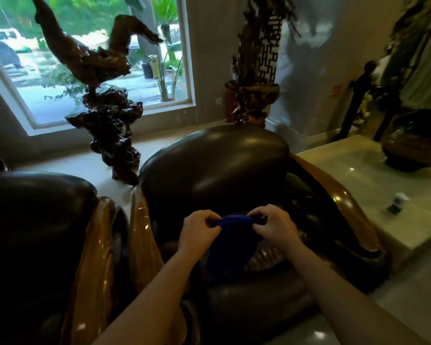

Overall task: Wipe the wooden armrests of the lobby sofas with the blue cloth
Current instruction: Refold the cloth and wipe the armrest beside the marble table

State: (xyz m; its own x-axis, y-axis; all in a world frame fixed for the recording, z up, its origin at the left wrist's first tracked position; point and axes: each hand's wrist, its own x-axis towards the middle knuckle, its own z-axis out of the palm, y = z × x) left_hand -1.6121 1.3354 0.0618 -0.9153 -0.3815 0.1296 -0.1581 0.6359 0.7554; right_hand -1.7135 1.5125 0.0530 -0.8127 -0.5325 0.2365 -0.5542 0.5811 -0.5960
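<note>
A dark blue cloth [230, 241] hangs between my two hands over the seat of a dark leather armchair [217, 165]. My left hand [199, 232] pinches its upper left edge and my right hand [274, 226] pinches its upper right edge. The chair's glossy wooden left armrest [141, 235] lies left of my left hand, apart from it. Its wooden right armrest [343, 197] curves along the far right side. A second dark sofa [30, 220] on the left has its own wooden armrest [95, 257].
A tall dark root-wood sculpture [110, 115] stands on the floor behind the chairs by the window. A pale stone side table [373, 195] at the right carries a small bottle [397, 202] and a dark bowl-shaped carving [413, 138].
</note>
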